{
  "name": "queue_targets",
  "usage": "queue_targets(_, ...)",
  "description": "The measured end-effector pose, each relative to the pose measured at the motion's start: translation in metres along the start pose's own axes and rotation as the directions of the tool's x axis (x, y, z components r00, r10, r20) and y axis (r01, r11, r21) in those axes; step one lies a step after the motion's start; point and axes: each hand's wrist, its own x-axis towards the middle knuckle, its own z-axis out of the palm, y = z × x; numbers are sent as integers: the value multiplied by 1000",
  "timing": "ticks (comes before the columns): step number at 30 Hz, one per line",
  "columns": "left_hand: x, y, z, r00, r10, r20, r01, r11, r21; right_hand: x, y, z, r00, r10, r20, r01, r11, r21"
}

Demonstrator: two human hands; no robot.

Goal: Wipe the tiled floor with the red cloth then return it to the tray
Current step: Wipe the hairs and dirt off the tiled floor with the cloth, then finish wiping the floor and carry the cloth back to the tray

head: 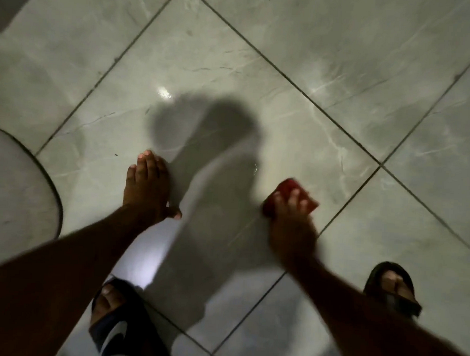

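Note:
My right hand [289, 223] presses the red cloth [287, 192] flat against the grey tiled floor [260, 71], fingers spread over it; the cloth shows past my fingertips and is blurred by motion. My left hand [147, 184] lies flat on the floor to the left, fingers together and pointing away from me, holding nothing. About a tile's half-width separates the two hands. A dark shadow falls on the tile between them.
A rounded grey-white object with a dark rim [26, 190], perhaps the tray, sits at the left edge. My two feet in dark sandals [114, 320] [393, 287] stand at the bottom. Dark grout lines cross the glossy tiles diagonally.

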Motion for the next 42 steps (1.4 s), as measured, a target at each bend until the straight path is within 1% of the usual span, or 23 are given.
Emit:
queue_targets(2,-13,7,-3,999,-31,-42,30,999,-22,-44,-30,18,958,-103,267,100,995,25)
queue_targets(3,-23,13,-5,997,-41,-61,38,998,-53,-57,-41,18,924,-147,354,113,987,116)
queue_targets(5,-48,28,-13,996,-46,-70,36,989,-142,-69,-61,0,904,-155,398,-25,912,410)
queue_targets(7,-75,40,-30,998,-63,-10,54,919,-390,-73,-81,-31,920,-119,374,-133,802,582)
queue_targets(8,-93,41,-45,997,-55,50,74,815,-575,-76,-91,-50,939,-97,331,-144,762,632)
queue_targets(9,-113,38,-63,990,-34,134,124,651,-749,-80,-103,-73,958,-85,276,-128,732,669)
queue_targets(10,-132,32,-80,980,-4,199,181,440,-880,-85,-115,-97,972,-92,216,-87,715,694)
queue_targets(11,-151,25,-94,975,31,220,203,285,-937,-90,-126,-117,981,-112,158,-37,692,721)
queue_targets(12,-172,14,-107,980,34,196,186,192,-964,-97,-139,-138,983,-154,102,27,667,745)
queue_targets(14,-216,-15,-132,995,-45,89,92,59,-994,-115,-172,-178,963,-263,58,108,575,811)
queue_targets(17,-269,-67,-165,988,-154,-17,-48,-200,-979,-144,-232,-227,911,-403,84,159,534,831)
queue_targets(18,-284,-88,-170,981,-189,-46,-94,-253,-963,-153,-255,-241,880,-464,99,181,521,834)
queue_targets(20,-312,-132,-176,960,-258,-106,-190,-325,-927,-167,-302,-265,807,-570,157,188,500,845)
queue_targets(23,-348,-193,-175,934,-298,-196,-298,-350,-888,-178,-364,-294,645,-652,398,113,597,795)
queue_targets(25,-370,-238,-165,925,-299,-236,-345,-393,-853,-184,-408,-297,514,-717,470,-69,512,856)
queue_targets(26,-375,-256,-159,923,-318,-219,-346,-431,-833,-185,-425,-296,491,-737,465,-169,443,880)
queue_targets(28,-383,-298,-142,901,-418,-114,-345,-533,-772,-192,-469,-284,507,-725,466,-279,373,885)
queue_targets(30,-384,-332,-123,877,-480,1,-332,-608,-721,-201,-509,-259,560,-674,483,-301,378,876)
queue_targets(33,-373,-363,-95,863,-480,157,-268,-699,-663,-207,-553,-215,694,-552,462,-218,450,866)
queue_targets(36,-355,-383,-68,816,-447,368,-150,-778,-610,-208,-579,-179,771,-488,409,-104,537,837)
queue_targets(39,-337,-390,-51,807,-384,450,-39,-794,-607,-207,-590,-148,785,-456,419,-31,646,763)
queue_targets(41,-328,-390,-44,778,-397,487,40,-742,-669,-208,-592,-135,773,-444,454,-15,702,712)
queue_targets(42,-324,-391,-42,750,-451,484,65,-678,-732,-210,-594,-136,761,-430,486,-24,730,683)
